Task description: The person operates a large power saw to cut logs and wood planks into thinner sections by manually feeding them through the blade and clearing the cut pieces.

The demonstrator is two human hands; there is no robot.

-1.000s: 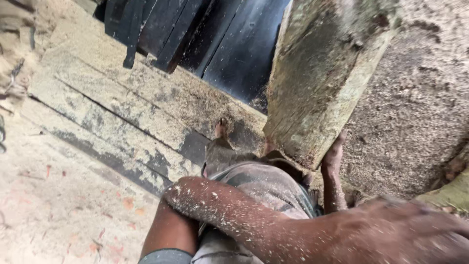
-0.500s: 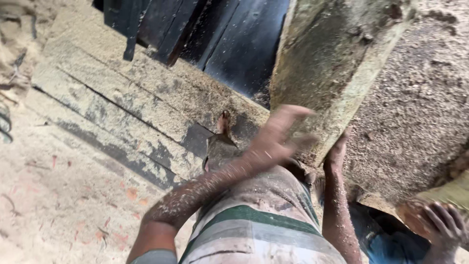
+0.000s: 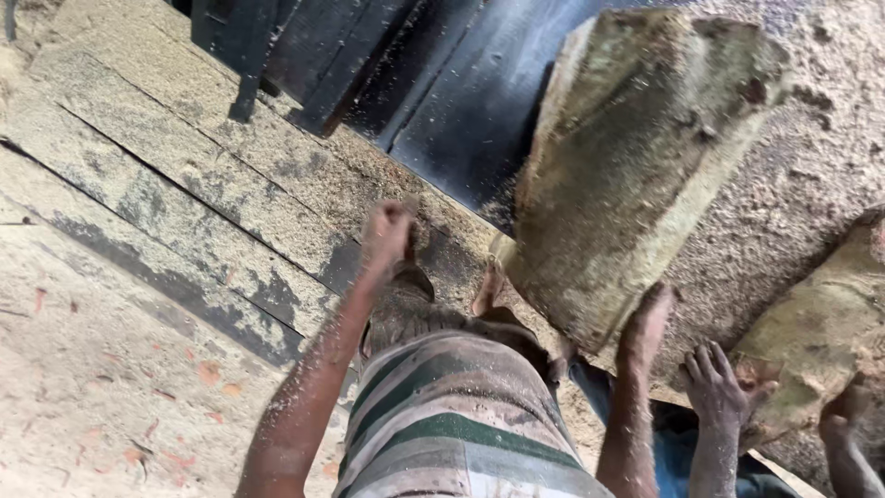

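- Your left hand (image 3: 387, 231) is out in front over the sawdust-covered planks (image 3: 184, 184); fingers curled into a loose fist; nothing visible in it; it touches nothing you can make out.
- Your right hand (image 3: 648, 318) is pressed flat against the lower end of the big wooden slab (image 3: 636, 157); fingers extended up along the wood, pushing or steadying rather than clasping; whether the thumb wraps the edge, can't tell.
- Slab stands tilted, lower end near your torso, upper end leaning away to the upper right; its face is greenish-grey and dusted with sawdust; behind it sits a dark metal machine bed (image 3: 442, 101).
- To the right of the slab, a sawdust heap (image 3: 811, 175) fills the corner.
- A second person's hand (image 3: 714, 387) is spread with fingers apart on a second wood piece (image 3: 820, 341), low right, just beside your right hand; another hand (image 3: 843, 415) grips that piece's lower edge at the frame border.
- Your striped shirt (image 3: 452, 424) fills the bottom centre; both forearms carry sawdust.
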